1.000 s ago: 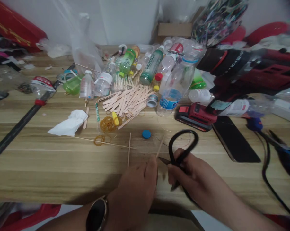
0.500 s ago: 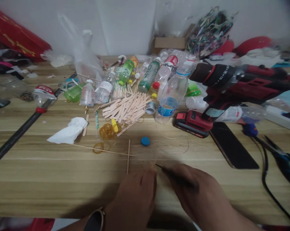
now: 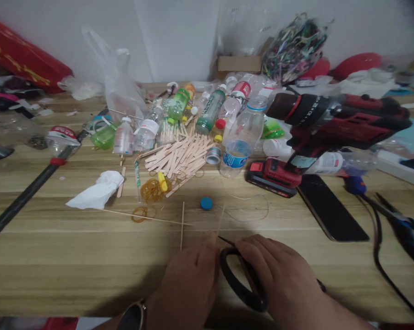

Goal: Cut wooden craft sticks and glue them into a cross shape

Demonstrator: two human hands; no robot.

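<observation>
Near the table's front edge, my left hand [image 3: 189, 282] is closed on a thin wooden stick [image 3: 222, 215] that points away from me past the fingertips. Its lower part is hidden by the fingers. Close beside it, my right hand [image 3: 278, 272] grips a pair of black-handled scissors [image 3: 229, 282]; one loop shows below the fingers and the dark tip reaches toward the stick. Just beyond my hands lie a blue bottle cap [image 3: 206, 203], a short stick [image 3: 182, 224] and a longer skewer [image 3: 148, 217] crossing near it.
A red cordless drill [image 3: 296, 137] stands right of a clear bottle [image 3: 241, 142]. A phone [image 3: 332, 208] and pliers [image 3: 402, 224] lie at the right. Behind are popsicle sticks [image 3: 179, 156], rubber bands [image 3: 151, 190], a crumpled tissue [image 3: 96, 190] and several plastic bottles.
The scissors have turned in my right hand, so a handle loop now shows. More of the thin stick sticks out beyond my left fingers. The view has shifted slightly.
</observation>
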